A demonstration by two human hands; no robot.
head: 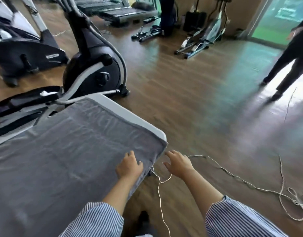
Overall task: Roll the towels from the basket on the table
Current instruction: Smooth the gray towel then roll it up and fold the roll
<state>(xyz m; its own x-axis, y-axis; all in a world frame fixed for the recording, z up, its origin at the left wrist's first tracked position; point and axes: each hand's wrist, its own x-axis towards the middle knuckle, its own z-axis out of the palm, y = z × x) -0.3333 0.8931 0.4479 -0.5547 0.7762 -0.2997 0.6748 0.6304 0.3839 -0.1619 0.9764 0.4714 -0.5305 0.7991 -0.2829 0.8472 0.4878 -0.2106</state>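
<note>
A large grey towel (65,151) lies spread flat over the white folding table (130,115), covering nearly all of it. My left hand (129,165) rests flat on the towel near its right end, fingers relaxed. My right hand (179,162) hovers just past the table's right corner, fingers spread, holding nothing. The towel's near right edge hangs over the table edge. No basket is in view.
An exercise bike (94,65) stands right behind the table, with more gym machines (203,35) farther back. A thin white cord (232,176) trails over the wooden floor to my right. A person in dark clothes (290,53) stands at the far right.
</note>
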